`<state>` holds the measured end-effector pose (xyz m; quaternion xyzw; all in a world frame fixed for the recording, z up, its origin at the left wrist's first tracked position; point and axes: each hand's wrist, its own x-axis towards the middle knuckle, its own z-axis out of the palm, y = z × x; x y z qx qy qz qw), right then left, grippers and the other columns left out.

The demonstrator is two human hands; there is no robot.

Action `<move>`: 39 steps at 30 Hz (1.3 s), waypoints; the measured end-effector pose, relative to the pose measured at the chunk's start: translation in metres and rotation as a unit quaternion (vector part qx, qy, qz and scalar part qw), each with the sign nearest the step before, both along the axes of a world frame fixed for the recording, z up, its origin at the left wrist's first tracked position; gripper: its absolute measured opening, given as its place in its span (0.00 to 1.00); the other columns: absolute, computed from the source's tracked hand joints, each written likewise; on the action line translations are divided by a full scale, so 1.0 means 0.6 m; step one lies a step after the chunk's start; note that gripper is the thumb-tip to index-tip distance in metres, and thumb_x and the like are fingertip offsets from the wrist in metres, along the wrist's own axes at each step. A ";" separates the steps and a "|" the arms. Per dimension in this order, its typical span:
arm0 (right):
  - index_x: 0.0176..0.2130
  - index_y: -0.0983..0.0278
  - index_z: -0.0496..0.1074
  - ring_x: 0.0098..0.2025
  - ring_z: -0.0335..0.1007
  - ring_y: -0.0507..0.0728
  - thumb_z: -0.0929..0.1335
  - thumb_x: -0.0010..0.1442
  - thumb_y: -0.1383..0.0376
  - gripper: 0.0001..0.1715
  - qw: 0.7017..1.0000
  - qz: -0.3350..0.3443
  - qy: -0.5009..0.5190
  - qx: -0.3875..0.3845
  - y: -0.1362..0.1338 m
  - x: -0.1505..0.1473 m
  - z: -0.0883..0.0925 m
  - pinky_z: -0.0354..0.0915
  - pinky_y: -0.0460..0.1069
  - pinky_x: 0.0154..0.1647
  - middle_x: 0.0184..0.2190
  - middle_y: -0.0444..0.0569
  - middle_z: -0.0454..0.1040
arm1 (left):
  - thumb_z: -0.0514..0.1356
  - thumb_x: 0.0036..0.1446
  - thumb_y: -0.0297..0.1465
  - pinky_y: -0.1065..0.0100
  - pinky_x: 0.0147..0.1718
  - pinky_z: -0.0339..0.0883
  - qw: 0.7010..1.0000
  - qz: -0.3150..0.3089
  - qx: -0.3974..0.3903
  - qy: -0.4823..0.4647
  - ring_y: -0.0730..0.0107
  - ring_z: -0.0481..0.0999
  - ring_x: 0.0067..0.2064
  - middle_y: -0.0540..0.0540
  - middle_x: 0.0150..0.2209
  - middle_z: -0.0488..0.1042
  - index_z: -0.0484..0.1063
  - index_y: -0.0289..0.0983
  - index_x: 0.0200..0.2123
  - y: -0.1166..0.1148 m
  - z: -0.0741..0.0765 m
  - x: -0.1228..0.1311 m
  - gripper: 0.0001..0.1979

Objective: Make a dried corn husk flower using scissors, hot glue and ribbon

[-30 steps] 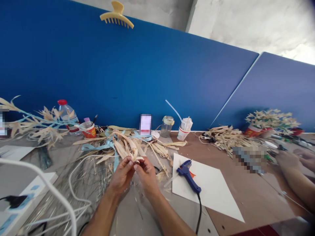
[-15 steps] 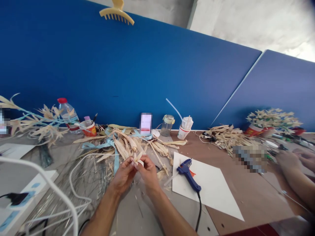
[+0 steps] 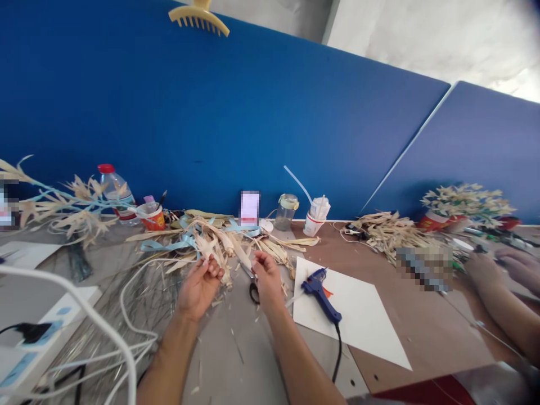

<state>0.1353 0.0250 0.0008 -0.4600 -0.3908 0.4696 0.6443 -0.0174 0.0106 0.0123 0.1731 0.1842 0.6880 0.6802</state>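
Note:
My left hand (image 3: 201, 287) is turned partly palm up, its fingers curled together around a pale, pointed piece of dried corn husk (image 3: 207, 245) that seems to rise from the fingertips. My right hand (image 3: 269, 278) sits a short way to the right, thumb and fingers pinched at the end of a husk strip (image 3: 242, 254). Black-handled scissors (image 3: 253, 293) lie beside the right hand, partly covered by it. Behind both hands spreads a pile of loose husks (image 3: 274, 253) with light blue ribbon (image 3: 169, 245) among it.
A blue glue gun (image 3: 321, 295) rests on white board (image 3: 371, 332) to the right. Thin wires (image 3: 156, 298), white cable and a power strip (image 3: 46, 337) occupy the left. Cups, a jar (image 3: 286, 212) and a phone (image 3: 250, 208) line the partition. Another person's hands (image 3: 485, 270) are far right.
My hands were together over a small husk piece and have now moved apart, the left one leftward and the right one rightward. The scissors between them have come into view.

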 end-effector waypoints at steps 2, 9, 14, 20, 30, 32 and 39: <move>0.38 0.64 0.71 0.32 0.67 0.54 0.67 0.48 0.61 0.15 0.997 -0.042 -0.072 -0.002 0.010 0.008 -0.013 0.65 0.49 0.36 0.30 0.45 0.71 | 0.61 0.53 0.23 0.72 0.28 0.67 1.000 0.012 0.002 0.003 0.77 0.63 0.25 0.52 0.23 0.62 0.73 0.33 0.33 0.002 0.000 -0.006 0.03; 0.41 0.65 0.71 0.35 0.70 0.57 0.62 0.54 0.59 0.18 0.970 -0.083 -0.227 0.031 0.016 0.007 -0.036 0.66 0.52 0.41 0.34 0.51 0.74 | 0.65 0.51 0.26 0.73 0.28 0.66 0.998 0.041 0.001 0.044 0.78 0.63 0.25 0.52 0.24 0.65 0.74 0.33 0.33 0.007 -0.010 -0.009 0.05; 0.40 0.66 0.71 0.38 0.71 0.59 0.62 0.54 0.59 0.18 0.960 -0.102 -0.259 0.041 0.008 0.008 -0.022 0.66 0.53 0.45 0.36 0.53 0.75 | 0.66 0.46 0.26 0.73 0.27 0.64 0.995 0.047 -0.008 0.093 0.77 0.64 0.25 0.50 0.24 0.67 0.74 0.33 0.30 0.001 -0.008 0.009 0.05; 0.41 0.66 0.71 0.37 0.71 0.58 0.63 0.54 0.59 0.18 0.957 -0.091 -0.271 0.045 0.003 -0.005 0.016 0.66 0.52 0.42 0.35 0.52 0.75 | 0.67 0.42 0.28 0.74 0.24 0.59 0.992 0.061 -0.023 0.108 0.80 0.61 0.23 0.53 0.23 0.67 0.72 0.35 0.27 -0.006 0.000 0.025 0.08; 0.34 0.66 0.75 0.38 0.72 0.57 0.61 0.57 0.70 0.13 0.862 0.044 -0.502 0.045 0.143 -0.096 0.087 0.63 0.49 0.40 0.35 0.52 0.77 | 0.66 0.43 0.35 0.75 0.19 0.50 0.951 0.265 -0.094 0.131 0.80 0.56 0.19 0.58 0.17 0.59 0.68 0.37 0.27 0.014 -0.029 0.011 0.11; 0.32 0.66 0.75 0.37 0.71 0.58 0.62 0.56 0.72 0.11 0.847 0.056 -0.526 0.052 0.176 -0.116 0.085 0.62 0.49 0.40 0.33 0.52 0.77 | 0.66 0.44 0.35 0.75 0.19 0.50 0.946 0.270 -0.100 0.148 0.80 0.56 0.19 0.58 0.17 0.59 0.68 0.37 0.27 0.014 -0.031 0.012 0.11; 0.33 0.65 0.72 0.37 0.71 0.53 0.65 0.53 0.75 0.10 0.820 0.085 -0.556 0.110 0.267 -0.173 0.077 0.62 0.48 0.41 0.40 0.49 0.73 | 0.65 0.48 0.40 0.73 0.20 0.50 0.929 0.273 -0.128 0.215 0.77 0.57 0.20 0.57 0.19 0.59 0.70 0.38 0.29 0.010 -0.036 0.015 0.12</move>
